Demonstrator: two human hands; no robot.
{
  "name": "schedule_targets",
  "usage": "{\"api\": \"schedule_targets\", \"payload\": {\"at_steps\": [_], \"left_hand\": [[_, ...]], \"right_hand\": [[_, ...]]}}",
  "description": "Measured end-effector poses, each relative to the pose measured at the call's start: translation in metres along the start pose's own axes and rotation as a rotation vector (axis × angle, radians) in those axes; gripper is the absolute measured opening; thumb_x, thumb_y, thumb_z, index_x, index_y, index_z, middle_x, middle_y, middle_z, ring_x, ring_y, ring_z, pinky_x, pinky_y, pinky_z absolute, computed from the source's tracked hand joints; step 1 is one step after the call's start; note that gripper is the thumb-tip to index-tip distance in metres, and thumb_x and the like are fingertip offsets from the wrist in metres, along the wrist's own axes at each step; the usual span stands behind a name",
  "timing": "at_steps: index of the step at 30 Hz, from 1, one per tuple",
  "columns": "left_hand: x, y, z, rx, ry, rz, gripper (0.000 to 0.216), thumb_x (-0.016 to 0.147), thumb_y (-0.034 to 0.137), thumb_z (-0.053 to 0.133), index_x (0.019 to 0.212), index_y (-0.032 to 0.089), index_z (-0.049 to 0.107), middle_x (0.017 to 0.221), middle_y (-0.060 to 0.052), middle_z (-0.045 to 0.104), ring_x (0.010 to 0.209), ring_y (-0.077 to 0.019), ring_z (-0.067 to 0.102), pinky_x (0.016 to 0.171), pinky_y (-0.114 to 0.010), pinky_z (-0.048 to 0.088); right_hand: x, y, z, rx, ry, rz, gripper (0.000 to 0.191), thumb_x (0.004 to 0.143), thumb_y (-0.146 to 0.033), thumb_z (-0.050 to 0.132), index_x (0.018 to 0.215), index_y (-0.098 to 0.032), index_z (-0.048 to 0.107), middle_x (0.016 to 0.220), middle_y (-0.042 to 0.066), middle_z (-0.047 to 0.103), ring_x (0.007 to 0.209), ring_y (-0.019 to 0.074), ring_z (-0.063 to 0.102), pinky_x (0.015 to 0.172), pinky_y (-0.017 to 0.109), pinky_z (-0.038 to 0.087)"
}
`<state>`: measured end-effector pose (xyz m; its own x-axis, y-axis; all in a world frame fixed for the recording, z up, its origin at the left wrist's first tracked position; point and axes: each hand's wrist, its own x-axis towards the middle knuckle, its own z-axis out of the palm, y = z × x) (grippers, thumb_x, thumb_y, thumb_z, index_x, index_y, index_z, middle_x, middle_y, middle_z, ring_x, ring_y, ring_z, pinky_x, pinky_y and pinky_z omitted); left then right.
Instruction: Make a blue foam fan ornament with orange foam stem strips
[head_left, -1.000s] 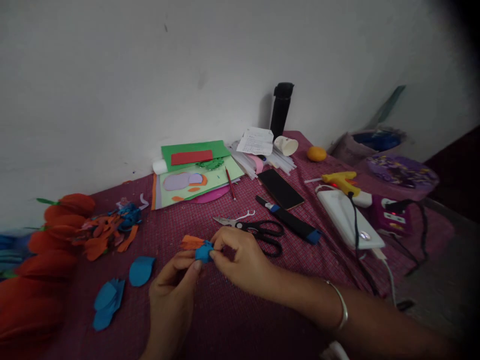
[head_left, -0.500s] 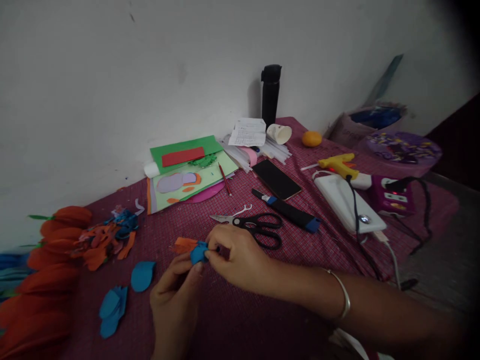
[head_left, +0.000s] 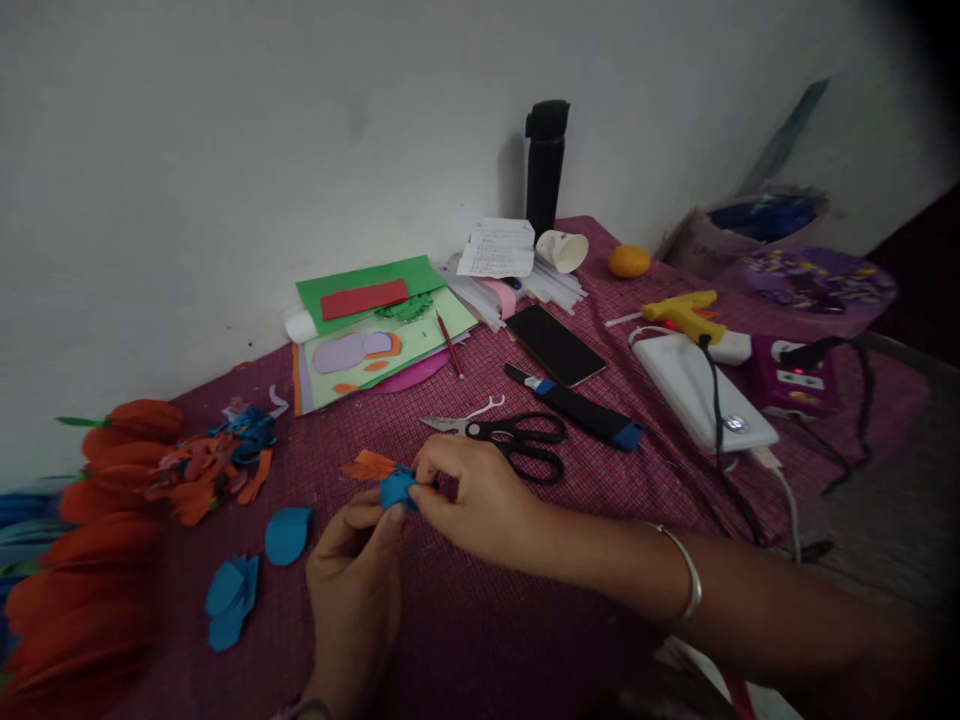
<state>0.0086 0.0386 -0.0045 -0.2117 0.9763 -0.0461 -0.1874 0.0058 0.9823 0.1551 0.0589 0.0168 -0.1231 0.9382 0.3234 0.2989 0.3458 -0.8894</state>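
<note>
Between my two hands is a small paper flower [head_left: 396,488] with a blue petal wrapped around it and an orange fringed end pointing left. My left hand [head_left: 356,560] pinches it from below, thumb against the blue paper. My right hand [head_left: 472,500] is closed on its right side, fingertips pressed to the blue edge. Left of my hands lies a single blue paper petal [head_left: 288,536], and further left a small pile of blue petals [head_left: 231,602]. Black-handled scissors [head_left: 517,440] rest just beyond my right hand.
Orange paper pumpkin-like shapes [head_left: 90,570] and paper scraps [head_left: 214,465] lie left. Coloured sheets [head_left: 382,340], a phone [head_left: 556,344], a utility knife [head_left: 581,408] and a black bottle [head_left: 545,170] are beyond. A yellow glue gun [head_left: 686,312], power bank [head_left: 697,390] and cables stand right.
The view has shifted slightly. Both hands keep hold of the paper flower; its blue petal now shows smoother and wider around it, and the orange fringe looks more spread.
</note>
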Motion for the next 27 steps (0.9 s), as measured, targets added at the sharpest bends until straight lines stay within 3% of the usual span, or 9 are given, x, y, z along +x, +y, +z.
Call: {"api": "schedule_targets", "payload": {"at_steps": [5,11,16,27], "left_hand": [[0.000,0.000,0.002,0.044,-0.014,0.037,0.011,0.063,0.019,0.077,0.059,0.019,0.067,0.069,0.002,0.067,0.064,-0.0103,0.060,0.064,-0.022,0.049],[-0.002,-0.005,-0.007,0.188,0.004,0.188,0.009,0.070,0.020,0.075,0.066,0.019,0.067,0.083,0.000,0.069,0.075,-0.0126,0.063,0.069,-0.023,0.050],[-0.004,-0.005,-0.008,0.249,0.006,0.260,0.010,0.072,0.021,0.073,0.067,0.019,0.065,0.082,0.000,0.069,0.074,-0.0131,0.063,0.069,-0.024,0.051],[0.001,-0.001,0.004,-0.021,0.029,0.033,0.016,0.061,0.023,0.080,0.059,0.017,0.066,0.072,0.000,0.068,0.066,-0.0102,0.061,0.064,-0.021,0.049]], "right_hand": [[0.000,0.000,0.000,0.019,0.004,0.013,0.017,0.073,-0.007,0.058,0.063,-0.018,0.049,0.066,-0.003,0.056,0.063,0.0108,0.049,0.060,0.022,0.037],[0.000,-0.001,0.000,0.047,0.032,0.012,0.019,0.072,-0.006,0.058,0.062,-0.018,0.048,0.064,-0.004,0.054,0.062,0.0104,0.047,0.059,0.022,0.035],[0.000,-0.004,-0.001,0.060,0.023,0.014,0.017,0.072,-0.006,0.058,0.063,-0.018,0.049,0.064,-0.004,0.052,0.061,0.0101,0.046,0.057,0.023,0.034],[-0.002,-0.004,0.000,-0.026,0.044,-0.068,0.017,0.073,-0.006,0.060,0.065,-0.017,0.050,0.066,-0.003,0.052,0.062,0.0100,0.046,0.059,0.023,0.033]]}}
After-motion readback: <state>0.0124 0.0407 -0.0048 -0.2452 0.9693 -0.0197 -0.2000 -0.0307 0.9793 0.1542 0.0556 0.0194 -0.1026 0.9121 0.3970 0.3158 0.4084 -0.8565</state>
